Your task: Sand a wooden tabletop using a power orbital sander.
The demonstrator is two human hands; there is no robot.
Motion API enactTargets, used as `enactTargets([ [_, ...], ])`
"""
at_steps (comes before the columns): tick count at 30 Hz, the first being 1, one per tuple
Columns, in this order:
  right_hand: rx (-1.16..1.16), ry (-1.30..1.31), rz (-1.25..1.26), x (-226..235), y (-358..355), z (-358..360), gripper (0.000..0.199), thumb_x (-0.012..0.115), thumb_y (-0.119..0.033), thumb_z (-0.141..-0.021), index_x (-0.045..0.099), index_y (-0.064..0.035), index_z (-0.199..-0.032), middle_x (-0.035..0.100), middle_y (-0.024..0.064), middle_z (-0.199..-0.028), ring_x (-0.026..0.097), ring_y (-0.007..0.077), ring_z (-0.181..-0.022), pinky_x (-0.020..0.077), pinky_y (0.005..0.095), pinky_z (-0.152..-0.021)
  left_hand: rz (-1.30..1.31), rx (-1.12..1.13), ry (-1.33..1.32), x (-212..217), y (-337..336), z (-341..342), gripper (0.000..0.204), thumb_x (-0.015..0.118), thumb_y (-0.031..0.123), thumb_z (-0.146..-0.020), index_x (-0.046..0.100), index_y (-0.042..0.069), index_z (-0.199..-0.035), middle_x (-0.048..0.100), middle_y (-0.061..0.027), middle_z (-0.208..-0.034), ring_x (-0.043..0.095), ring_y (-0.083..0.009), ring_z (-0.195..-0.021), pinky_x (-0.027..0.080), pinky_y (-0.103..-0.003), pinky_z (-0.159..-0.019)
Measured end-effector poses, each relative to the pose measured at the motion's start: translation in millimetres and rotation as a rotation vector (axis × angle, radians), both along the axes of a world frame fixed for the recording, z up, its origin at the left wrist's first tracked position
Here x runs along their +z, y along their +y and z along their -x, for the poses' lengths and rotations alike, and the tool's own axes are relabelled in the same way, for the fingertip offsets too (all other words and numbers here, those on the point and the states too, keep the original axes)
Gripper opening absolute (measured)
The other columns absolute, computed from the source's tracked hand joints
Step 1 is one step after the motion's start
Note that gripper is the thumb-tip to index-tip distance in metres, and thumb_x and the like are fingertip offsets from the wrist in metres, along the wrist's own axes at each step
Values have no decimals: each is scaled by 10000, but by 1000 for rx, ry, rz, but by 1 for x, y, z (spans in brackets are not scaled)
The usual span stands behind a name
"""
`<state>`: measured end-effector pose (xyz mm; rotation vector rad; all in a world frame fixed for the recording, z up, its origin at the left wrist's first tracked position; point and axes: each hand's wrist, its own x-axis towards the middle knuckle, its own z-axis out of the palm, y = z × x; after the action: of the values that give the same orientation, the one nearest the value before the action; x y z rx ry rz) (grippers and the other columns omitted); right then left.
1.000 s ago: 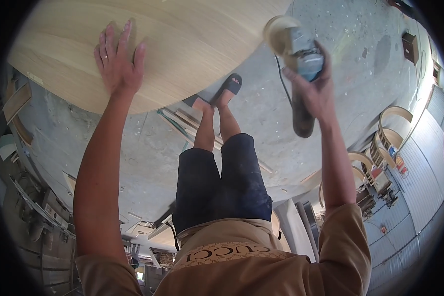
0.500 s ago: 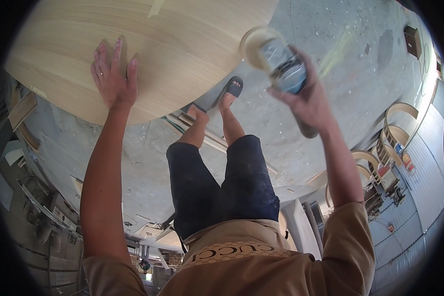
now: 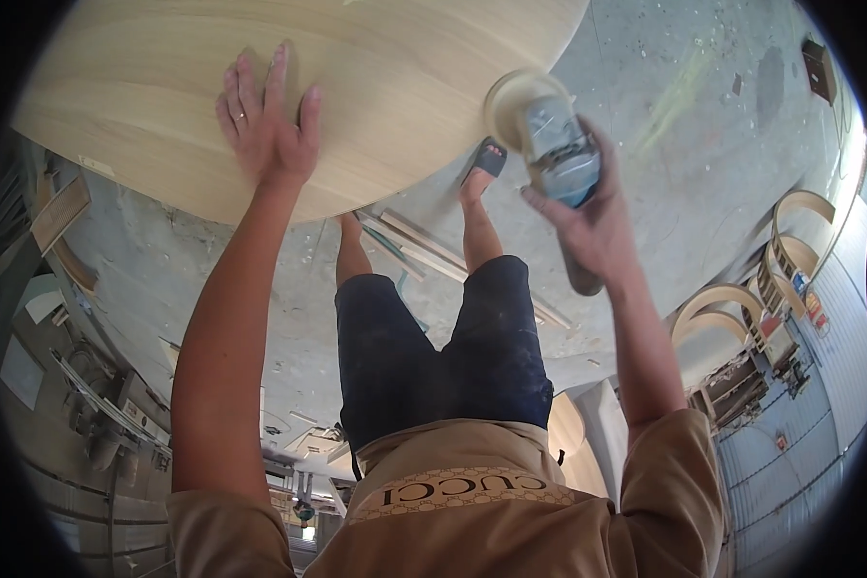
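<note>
A large pale wood panel [image 3: 395,116] with a rounded edge fills the upper left. My left hand [image 3: 272,140] lies flat on it with the fingers spread, a ring on one of them. In my right hand [image 3: 602,217] is a handheld power sander [image 3: 559,154], blurred by motion, gripped around its grey-blue body. Its round pad [image 3: 522,108] overlaps the panel's right edge in the picture; whether it touches the wood I cannot tell. The lower end of the sander's handle sticks out beneath my palm.
Wood strips [image 3: 414,250] lie on the concrete floor [image 3: 684,193] by my feet. One sandalled foot [image 3: 487,164] stands near the panel's edge. Curved wooden frames [image 3: 718,308] line the right side, and a dark box [image 3: 819,72] sits at the far right. Workshop clutter is behind me.
The view has shifted, so the panel sits further right, with my left hand at about the same spot on it. The sander is nearer to me along the edge. My left foot has slipped under the panel.
</note>
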<state>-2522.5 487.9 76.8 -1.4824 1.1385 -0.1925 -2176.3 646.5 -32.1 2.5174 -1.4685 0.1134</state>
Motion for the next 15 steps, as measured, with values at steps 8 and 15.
enactTargets([
  [8, -23, 120, 31, 12, 123, -38, 928, 913, -203, -799, 402, -74, -1562, 653, 201, -1368, 641, 311, -1278, 508, 421, -1072, 68, -20, 80, 2, -5, 5, 641, 556, 548, -1026, 483, 259, -1593, 375, -237, -1658, 286, -436, -1558, 151, -599, -1261],
  [15, -13, 91, 187, 3, 218, -90, 891, 909, -239, -763, 462, -96, -1521, 655, 203, -1371, 641, 410, -1266, 535, 441, -1014, 39, -378, 119, 3, 31, -58, 557, 555, 451, -1061, 489, 280, -1587, 395, -187, -1663, 304, -370, -1569, 194, -549, -1276],
])
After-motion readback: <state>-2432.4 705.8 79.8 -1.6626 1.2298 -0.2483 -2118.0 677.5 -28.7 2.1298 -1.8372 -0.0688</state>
